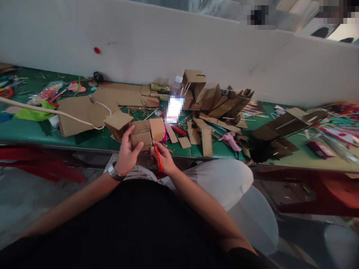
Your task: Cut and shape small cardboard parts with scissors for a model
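Observation:
My left hand point(127, 155), with a metal watch at the wrist, grips a folded piece of cardboard point(141, 130) by its left side, thumb on the front face. In my right hand point(165, 158) is a pair of scissors with red handles point(158, 160). The scissor blades point away from me and lie against the cardboard, right of its middle. Whether the blades are closed through it I cannot tell. Both hands are over the near edge of the green table point(84, 137). Some fingers of the right hand are hidden behind the handles.
A clear bottle with a white cap point(178, 79) stands behind a bright blurred-out screen. Cardboard strips point(206, 142), a pink glue gun point(231, 141) and a folded cardboard structure point(288, 121) lie to the right. A pale cable point(50, 108) crosses from the left. Behind rises a white partition point(168, 45).

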A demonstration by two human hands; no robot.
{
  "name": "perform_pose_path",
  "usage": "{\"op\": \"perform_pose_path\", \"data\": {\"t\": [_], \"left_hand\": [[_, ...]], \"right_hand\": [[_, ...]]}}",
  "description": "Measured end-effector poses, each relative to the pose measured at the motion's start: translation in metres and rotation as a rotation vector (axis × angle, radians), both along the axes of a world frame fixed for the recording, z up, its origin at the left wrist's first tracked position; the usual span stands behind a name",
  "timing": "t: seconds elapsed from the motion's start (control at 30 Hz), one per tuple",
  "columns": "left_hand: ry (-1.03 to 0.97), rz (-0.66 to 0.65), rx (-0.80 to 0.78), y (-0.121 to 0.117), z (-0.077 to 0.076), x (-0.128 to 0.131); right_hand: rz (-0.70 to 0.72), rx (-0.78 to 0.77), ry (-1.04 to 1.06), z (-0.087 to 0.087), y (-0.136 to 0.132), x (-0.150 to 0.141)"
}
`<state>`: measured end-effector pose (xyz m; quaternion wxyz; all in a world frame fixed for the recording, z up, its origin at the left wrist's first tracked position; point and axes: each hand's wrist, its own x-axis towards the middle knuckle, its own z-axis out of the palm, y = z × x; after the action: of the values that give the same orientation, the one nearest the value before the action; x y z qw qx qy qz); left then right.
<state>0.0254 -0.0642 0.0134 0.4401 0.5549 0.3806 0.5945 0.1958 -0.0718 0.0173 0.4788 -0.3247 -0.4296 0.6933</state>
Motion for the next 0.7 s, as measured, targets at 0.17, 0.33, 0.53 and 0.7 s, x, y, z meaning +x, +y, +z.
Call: {"op": "perform_pose_path", "data": {"t": [0.17, 0.33, 0.53, 0.7], "left_hand": [[-0.02, 0.004, -0.007, 0.0, -0.002, 0.003], [-0.069, -0.024, -0.013, 0.002, -0.009, 0.004], [-0.1, -0.023, -0.092, 0.005, -0.016, 0.003], [-0.05, -0.047, -0.067, -0.001, -0.011, 0.006]], "right_hand": [[-0.016, -0.01, -0.093, 0.0, -0.003, -0.002], [-0.017, 0.016, -0.12, -0.002, -0.005, -0.003], [-0.023, -0.009, -0.15, -0.003, -0.005, -0.004], [-0.078, 0.027, -0.132, -0.004, -0.001, -0.001]]}}
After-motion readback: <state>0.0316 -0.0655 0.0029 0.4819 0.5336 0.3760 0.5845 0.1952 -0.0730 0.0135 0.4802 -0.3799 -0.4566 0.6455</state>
